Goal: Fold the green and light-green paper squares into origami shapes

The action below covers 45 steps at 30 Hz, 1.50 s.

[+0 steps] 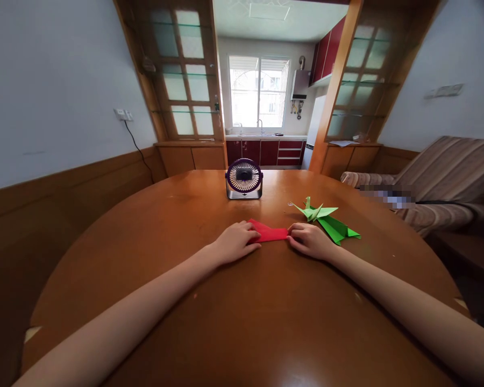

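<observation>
Your left hand (237,242) lies palm down on the tabletop (242,322), fingers curled over the left end of the red paper (268,233) and pressing it flat against the wood. Your right hand (310,240) meets the same sheet from the other side, with its fingertips (293,232) pinching the right end. So both hands are grasping the red paper, one at each end, and neither is clenched into a fist or lying loose.

The red paper is folded into a flat, narrow shape with a point showing toward the far side. It sits near the middle of the tabletop, a little toward the far edge, and only the stretch between your two hands is visible; the rest is hidden under your fingers.

Just beyond your right hand, toward the right edge of the tabletop, a folded green paper bird (315,211) stands with its wings spread. A darker green folded paper (337,228) lies flat just beside it, apparently touching it, and close to your right wrist.

Close to the far edge of the tabletop, past the red paper and well apart from it, a small purple fan (244,179) stands upright, facing you.
</observation>
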Available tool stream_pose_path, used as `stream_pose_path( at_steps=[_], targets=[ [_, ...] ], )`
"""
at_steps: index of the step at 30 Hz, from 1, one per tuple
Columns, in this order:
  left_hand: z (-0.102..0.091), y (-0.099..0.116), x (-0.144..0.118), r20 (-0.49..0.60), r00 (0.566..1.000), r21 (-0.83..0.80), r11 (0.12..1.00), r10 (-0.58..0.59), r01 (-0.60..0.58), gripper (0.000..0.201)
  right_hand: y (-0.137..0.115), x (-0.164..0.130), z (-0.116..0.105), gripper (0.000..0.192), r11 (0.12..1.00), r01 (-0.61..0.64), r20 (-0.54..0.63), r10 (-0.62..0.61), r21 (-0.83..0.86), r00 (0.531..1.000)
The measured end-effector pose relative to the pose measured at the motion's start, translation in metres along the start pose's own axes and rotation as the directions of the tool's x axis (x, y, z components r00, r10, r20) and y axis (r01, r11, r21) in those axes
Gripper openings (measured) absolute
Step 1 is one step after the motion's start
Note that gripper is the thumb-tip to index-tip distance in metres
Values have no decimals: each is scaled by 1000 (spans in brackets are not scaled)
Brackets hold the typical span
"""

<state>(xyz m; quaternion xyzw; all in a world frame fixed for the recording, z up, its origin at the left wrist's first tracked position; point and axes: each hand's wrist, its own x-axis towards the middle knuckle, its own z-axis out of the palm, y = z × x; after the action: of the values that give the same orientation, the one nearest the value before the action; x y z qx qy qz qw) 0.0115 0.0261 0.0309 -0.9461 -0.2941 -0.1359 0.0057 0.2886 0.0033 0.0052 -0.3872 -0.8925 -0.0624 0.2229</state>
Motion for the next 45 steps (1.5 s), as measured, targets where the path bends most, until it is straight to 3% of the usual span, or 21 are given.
stream_pose_path(
  at_steps=[6, 19, 22, 26, 30, 35, 40, 45],
  targets=[
    [5, -19, 7, 18, 999, -110, 993, -41, 42, 28, 0, 1, 2, 27, 1000, 3, -44, -1, 28, 999],
    [7, -16, 8, 19, 998, 125, 990, 60, -61, 38, -18, 9, 1, 23, 1000, -18, -170, 15, -18, 985],
    [8, -14, 8, -11, 999, 144, 989, 48, -45, 37, -22, 13, 2, 19, 998, -23, -255, 7, -61, 967],
    [7, -13, 8, -56, 998, 43, 999, -21, 23, 29, -27, 18, 3, 12, 998, -49, -372, 27, -48, 928],
    [6, -17, 10, -83, 982, -195, 969, -170, 151, 30, -35, 25, 9, 15, 986, -132, -332, 160, 104, 930],
    [10, -21, 11, -129, 938, -480, 848, -323, 226, 31, -43, 49, 28, 20, 820, -287, -239, 445, 495, 863],
    [17, -21, 14, -147, 911, -697, 694, -385, 181, 36, -45, 72, 47, 33, 517, -317, -136, 662, 795, 737],
    [29, -24, 15, 1, 908, -848, 481, -418, 222, 39, -43, 74, 51, 42, 291, -242, -9, 657, 926, 754]
  ],
)
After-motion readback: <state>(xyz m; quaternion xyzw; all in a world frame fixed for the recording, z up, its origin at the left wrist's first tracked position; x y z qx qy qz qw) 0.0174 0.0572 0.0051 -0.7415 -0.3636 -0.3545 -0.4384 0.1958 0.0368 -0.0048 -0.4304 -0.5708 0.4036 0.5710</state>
